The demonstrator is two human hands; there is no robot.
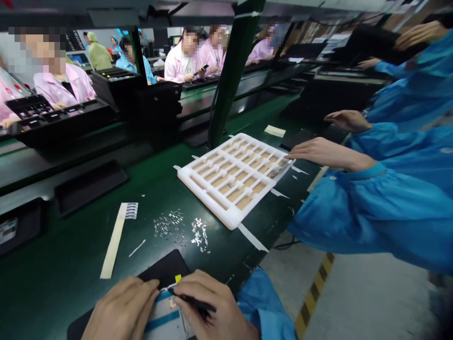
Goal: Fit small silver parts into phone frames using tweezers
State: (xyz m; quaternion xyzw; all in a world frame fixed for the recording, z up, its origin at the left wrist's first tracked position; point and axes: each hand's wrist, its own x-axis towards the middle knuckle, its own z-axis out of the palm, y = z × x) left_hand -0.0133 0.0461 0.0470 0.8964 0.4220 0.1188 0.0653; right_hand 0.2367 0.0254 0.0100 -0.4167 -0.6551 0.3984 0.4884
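Items at my station, nearest first: my left hand point(122, 309), fingers pressed together on one end of a small white strip point(167, 286); my right hand point(212, 302), pinching a slim black tool point(194, 300) against the strip, wrist low and the forearm in a blue sleeve point(264, 304). Both hands rest low over a black mat point(161, 269) carrying a printed card point(163, 318), at the near side of the green desk point(67, 245). The desk's right edge point(264, 255) runs just beyond my right sleeve, with the painted floor point(350, 293) past it. Ahead, well apart from my hands: two heaps of tiny parts point(180, 229), a pale comb-ended strip point(116, 236), and a white slotted tray point(233, 177), its far corner touched by a co-worker's hand point(320, 153).
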